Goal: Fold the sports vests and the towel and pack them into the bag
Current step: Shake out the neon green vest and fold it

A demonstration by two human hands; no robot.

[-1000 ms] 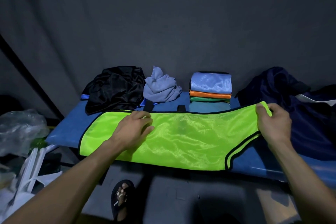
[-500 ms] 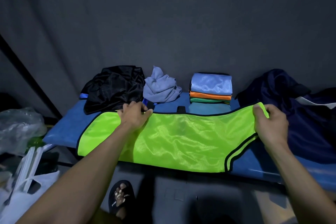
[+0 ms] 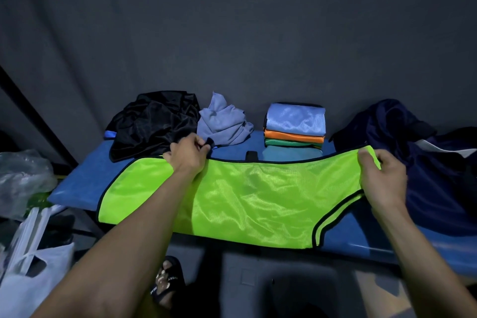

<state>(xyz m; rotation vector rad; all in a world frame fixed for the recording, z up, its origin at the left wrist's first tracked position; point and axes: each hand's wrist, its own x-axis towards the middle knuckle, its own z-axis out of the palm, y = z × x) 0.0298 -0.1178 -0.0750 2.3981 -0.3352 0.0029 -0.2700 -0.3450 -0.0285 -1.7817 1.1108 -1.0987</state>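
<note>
Head view, both hands — left hand (image 3: 187,153), right hand (image 3: 382,175) — seemingly pinching vest (image 3: 258,199) edges

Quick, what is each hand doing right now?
Left hand: fingers pinch the far edge of the green vest.
Right hand: fingers grip the vest's right end.

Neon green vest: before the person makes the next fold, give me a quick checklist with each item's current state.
1. Right hand holds the neon green vest at its right end: ok.
2. Left hand grips the vest's far edge: ok.
3. Vest lies flat on the blue bench: not ok, wrinkles show mid-panel.
4. Near edge fully on the bench: not ok, it overhangs the front.
5. Folded stack clear of the fold area: ok.
6. Dark blue bag open to receive: cannot tell.
</note>
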